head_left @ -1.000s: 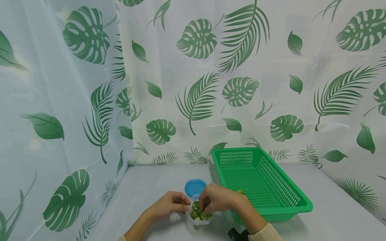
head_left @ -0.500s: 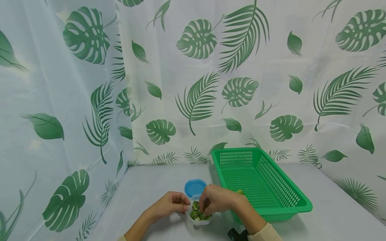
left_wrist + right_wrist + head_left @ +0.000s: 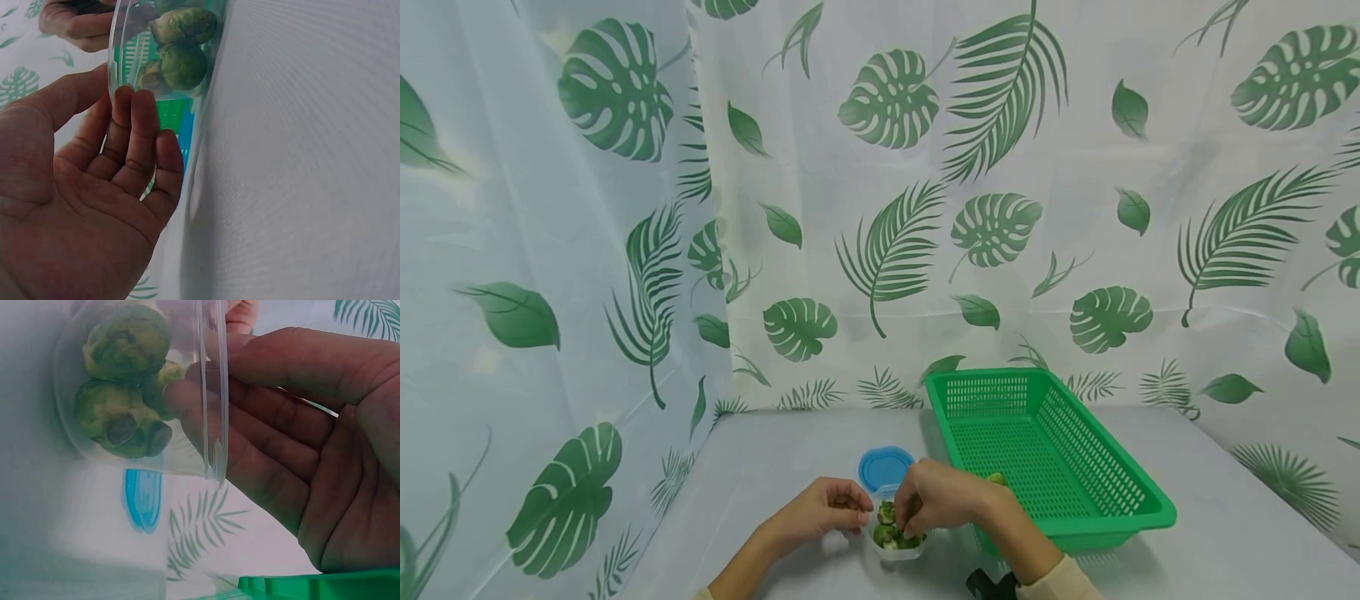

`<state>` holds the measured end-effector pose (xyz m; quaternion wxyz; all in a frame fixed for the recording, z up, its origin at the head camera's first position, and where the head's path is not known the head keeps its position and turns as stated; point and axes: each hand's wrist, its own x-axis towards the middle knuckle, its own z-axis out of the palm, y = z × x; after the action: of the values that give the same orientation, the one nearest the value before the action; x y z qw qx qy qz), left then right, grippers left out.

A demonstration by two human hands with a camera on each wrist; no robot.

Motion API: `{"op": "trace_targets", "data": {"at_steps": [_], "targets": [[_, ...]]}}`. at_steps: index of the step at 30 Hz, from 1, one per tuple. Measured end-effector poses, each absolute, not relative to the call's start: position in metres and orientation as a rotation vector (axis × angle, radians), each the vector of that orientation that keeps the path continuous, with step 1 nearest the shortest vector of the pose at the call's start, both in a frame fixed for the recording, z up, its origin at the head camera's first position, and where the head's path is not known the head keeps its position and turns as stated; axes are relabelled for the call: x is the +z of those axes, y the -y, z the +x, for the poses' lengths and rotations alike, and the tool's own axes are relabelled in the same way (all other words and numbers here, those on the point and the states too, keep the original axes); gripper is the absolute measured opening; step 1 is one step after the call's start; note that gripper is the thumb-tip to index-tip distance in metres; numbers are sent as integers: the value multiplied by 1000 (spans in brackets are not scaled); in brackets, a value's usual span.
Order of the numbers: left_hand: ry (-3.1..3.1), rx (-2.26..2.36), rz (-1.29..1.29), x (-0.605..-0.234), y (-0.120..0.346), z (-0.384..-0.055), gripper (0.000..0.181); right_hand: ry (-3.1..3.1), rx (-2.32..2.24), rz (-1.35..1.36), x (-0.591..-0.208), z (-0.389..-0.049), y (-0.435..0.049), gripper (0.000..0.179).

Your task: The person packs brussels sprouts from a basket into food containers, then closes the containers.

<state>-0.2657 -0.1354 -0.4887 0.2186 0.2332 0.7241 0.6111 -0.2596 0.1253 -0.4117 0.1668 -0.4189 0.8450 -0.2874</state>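
A small clear plastic container [image 3: 892, 553] with several Brussels sprouts [image 3: 886, 535] stands on the table. My left hand [image 3: 822, 515] holds its left rim, the thumb at the rim and the fingertips against the wall below. From the right, my right hand [image 3: 942, 496] reaches over the rim. In the right wrist view its fingers [image 3: 187, 406] extend inside the container and touch a sprout [image 3: 164, 387], while the thumb stays at the rim. Other sprouts [image 3: 184, 65] lie in the bottom of the container. The head view hides part of the contents behind the right hand.
A blue lid [image 3: 886, 468] lies just behind the container. A large green plastic basket [image 3: 1097, 527] stands to the right, close to my right forearm, with a sprout [image 3: 997, 478] at its near left corner. A black object [image 3: 992, 585] sits at my right wrist.
Both hands stay nearly in place. The right fingers shift slightly inside the container, and the lighter green seen by their tips a second ago now looks darker.
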Motion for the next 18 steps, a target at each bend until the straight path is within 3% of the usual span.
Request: {"op": "trace_targets", "data": {"at_steps": [8,18], "targets": [[-1992,1699,656,-490,136,-266,30,-2414,-889,-1278,-412,-265,-127,3],[-2008,1692,657,-488,136,-265,31,-2531,-1053,-1343,-399,-264,-134,12]]}}
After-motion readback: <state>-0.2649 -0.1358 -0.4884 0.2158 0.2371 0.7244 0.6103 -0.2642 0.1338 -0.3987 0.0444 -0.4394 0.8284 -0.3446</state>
